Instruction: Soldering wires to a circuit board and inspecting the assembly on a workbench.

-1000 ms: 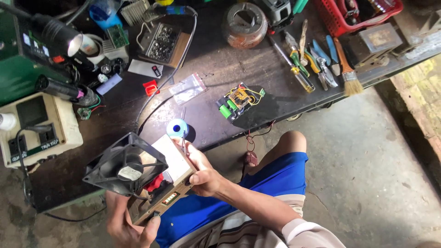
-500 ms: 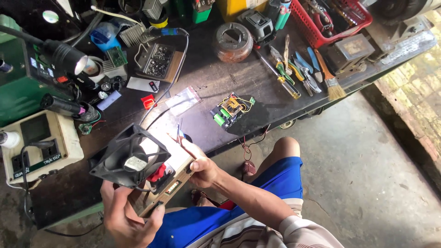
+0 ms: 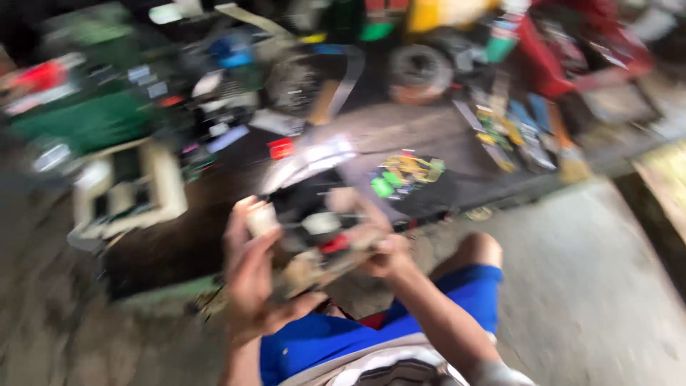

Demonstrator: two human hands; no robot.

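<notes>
my left hand (image 3: 250,286) and right hand (image 3: 382,254) keep their grip clamped on the fan (image 3: 314,221), now raised higher over the desk (image 3: 429,136), all blurred.

Dark workbench (image 3: 421,136), blurred: green circuit board (image 3: 404,175), tape roll (image 3: 418,71), hand tools (image 3: 514,129).

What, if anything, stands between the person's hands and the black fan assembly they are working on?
Nothing visible does: the left hand and right hand both grip the black fan assembly directly, above the lap, though the picture is heavily blurred.
</notes>
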